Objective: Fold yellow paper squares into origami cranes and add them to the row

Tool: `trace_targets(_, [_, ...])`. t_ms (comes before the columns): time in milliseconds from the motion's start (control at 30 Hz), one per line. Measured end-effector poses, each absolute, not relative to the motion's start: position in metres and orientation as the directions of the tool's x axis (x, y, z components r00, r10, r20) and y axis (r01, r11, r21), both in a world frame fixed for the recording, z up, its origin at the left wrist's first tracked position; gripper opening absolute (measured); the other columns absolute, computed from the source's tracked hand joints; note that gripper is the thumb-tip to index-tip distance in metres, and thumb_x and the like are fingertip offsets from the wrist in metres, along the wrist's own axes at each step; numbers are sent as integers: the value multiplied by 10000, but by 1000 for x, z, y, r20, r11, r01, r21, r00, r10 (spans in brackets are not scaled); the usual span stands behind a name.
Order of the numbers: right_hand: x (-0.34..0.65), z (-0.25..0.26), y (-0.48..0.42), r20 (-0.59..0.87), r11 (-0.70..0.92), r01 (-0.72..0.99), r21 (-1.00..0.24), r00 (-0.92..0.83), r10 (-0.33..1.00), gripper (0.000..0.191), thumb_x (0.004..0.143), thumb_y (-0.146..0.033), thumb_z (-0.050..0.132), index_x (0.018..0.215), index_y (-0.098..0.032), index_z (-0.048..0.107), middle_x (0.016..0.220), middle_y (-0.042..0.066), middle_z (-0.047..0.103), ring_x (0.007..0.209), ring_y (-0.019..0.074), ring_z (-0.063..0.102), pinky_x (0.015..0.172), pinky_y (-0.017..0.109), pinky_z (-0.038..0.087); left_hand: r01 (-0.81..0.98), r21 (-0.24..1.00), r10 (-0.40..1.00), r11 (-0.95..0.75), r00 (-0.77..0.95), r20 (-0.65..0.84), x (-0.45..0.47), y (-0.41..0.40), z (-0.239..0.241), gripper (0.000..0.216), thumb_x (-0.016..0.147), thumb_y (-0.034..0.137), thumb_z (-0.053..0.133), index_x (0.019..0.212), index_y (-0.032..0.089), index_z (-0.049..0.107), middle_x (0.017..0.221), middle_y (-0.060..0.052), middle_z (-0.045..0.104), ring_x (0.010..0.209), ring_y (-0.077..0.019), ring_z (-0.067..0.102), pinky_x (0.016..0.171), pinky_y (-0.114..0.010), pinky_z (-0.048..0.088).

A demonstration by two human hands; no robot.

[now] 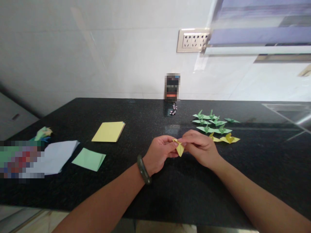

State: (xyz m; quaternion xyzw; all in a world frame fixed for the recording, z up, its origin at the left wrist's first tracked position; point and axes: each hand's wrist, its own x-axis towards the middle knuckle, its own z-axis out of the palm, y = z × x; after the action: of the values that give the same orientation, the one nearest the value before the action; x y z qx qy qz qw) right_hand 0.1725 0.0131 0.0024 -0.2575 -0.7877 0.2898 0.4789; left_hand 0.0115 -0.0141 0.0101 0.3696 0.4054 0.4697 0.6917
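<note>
Between my two hands is a small piece of folded yellow paper [180,149], with a pointed end hanging downward. My left hand [160,153], with a dark bangle [143,170] on its wrist, pinches the paper's left side between thumb and fingers. On the other side, the fingertips of my right hand [202,149] grip its upper right part. Some fingertips are hidden behind the paper. Just beyond my right hand stand folded yellow paper cranes [229,138], and behind them several green paper cranes [206,129] in rows.
On the dark countertop [116,181] lie a stack of yellow paper [109,132], green paper sheets [89,159] and white paper [58,157] to the left. A phone-like object [172,86] with a beaded strap [173,109] leans against the wall, below a socket panel [193,40].
</note>
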Motion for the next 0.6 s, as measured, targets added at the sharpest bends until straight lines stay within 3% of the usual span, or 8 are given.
trace_targets(267, [176, 5, 16, 630, 768, 171, -617, -478, 612, 315, 797, -66, 490, 948, -260, 687, 759, 29, 592, 664, 106, 570, 588, 236, 464, -408, 859, 934, 310, 299, -195, 8, -12, 9, 199, 686, 283, 631, 759, 98, 643, 657, -54, 665, 583, -115, 617, 562, -224, 483])
trace_targets(367, [175, 6, 14, 612, 753, 177, -633, -481, 628, 277, 791, -91, 494, 906, -244, 693, 761, 30, 589, 666, 111, 572, 588, 240, 460, -373, 889, 951, 265, 251, -178, 9, -12, 8, 222, 665, 306, 672, 726, 95, 646, 644, -39, 654, 553, -98, 598, 545, -215, 476])
trace_targets(500, [172, 5, 11, 424, 511, 151, -846, -391, 817, 211, 817, -206, 491, 952, -199, 652, 711, 19, 597, 573, 109, 568, 548, 249, 466, -313, 931, 975, 185, 180, -133, 11, -11, 7, 208, 640, 285, 703, 725, 102, 654, 631, -31, 658, 570, -101, 597, 567, -220, 483])
trace_targets(600, [170, 5, 11, 252, 307, 130, -943, -326, 911, 188, 803, -330, 534, 842, -166, 617, 606, -1, 579, 506, 108, 537, 497, 240, 451, -241, 964, 989, 114, 121, -87, 11, -11, 6, 192, 643, 272, 701, 739, 108, 673, 635, -35, 671, 583, -104, 601, 586, -220, 484])
